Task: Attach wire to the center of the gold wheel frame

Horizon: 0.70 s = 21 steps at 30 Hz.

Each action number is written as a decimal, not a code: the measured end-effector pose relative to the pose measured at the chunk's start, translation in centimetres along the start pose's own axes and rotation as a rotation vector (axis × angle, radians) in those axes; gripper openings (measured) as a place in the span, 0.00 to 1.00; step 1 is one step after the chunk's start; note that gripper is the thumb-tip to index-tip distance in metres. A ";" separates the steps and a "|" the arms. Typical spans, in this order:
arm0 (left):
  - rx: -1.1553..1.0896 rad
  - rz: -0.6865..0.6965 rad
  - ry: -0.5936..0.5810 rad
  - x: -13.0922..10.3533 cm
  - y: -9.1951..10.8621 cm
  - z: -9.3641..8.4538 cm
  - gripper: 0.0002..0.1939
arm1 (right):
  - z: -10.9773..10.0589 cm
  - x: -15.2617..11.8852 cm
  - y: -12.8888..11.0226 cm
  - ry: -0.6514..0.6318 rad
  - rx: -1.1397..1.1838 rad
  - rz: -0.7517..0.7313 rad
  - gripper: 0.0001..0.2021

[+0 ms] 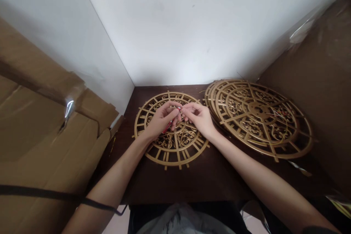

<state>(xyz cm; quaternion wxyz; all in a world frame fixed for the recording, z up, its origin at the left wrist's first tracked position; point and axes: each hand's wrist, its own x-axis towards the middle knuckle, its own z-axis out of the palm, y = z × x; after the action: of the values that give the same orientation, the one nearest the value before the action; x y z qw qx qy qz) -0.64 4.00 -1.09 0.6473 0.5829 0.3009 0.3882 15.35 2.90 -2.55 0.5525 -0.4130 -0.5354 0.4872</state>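
Note:
My left hand [163, 119] is closed around a small red tool [166, 128], whose red part shows below the palm. Fingers hide most of it, so I cannot tell its exact kind. Close beside it, my right hand [199, 117] pinches with thumb and forefinger near a tiny red and silvery bit between the fingertips. What the right hand holds is too small to name. Both hands are above a round gold openwork clock face [175, 157] with Roman numerals and scrollwork, which lies flat on the dark table and is partly covered by the hands.
Several similar gold clock faces [246, 139] are stacked at the right, with thin coloured wires on top. A brush [301, 169] lies by the stack. Cardboard [33, 128] stands at the left, a brown box [309, 73] at the right. A dark cord [55, 194] crosses my left forearm.

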 end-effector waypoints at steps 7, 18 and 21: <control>-0.005 0.001 0.003 -0.1 0.1 0.0 0.12 | -0.1 0.0 0.3 0.008 -0.024 0.000 0.13; -0.016 0.013 0.010 0.0 -0.1 0.0 0.13 | 0.0 -0.1 0.2 0.036 -0.041 -0.026 0.13; -0.019 0.013 0.010 -0.1 0.0 0.0 0.13 | 0.0 0.0 0.2 0.041 -0.043 -0.019 0.12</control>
<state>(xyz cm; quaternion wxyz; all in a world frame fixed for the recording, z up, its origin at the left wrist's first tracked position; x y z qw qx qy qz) -0.64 3.92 -1.10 0.6489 0.5766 0.2966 0.3982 15.38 2.89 -2.76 0.5589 -0.4297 -0.5384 0.4616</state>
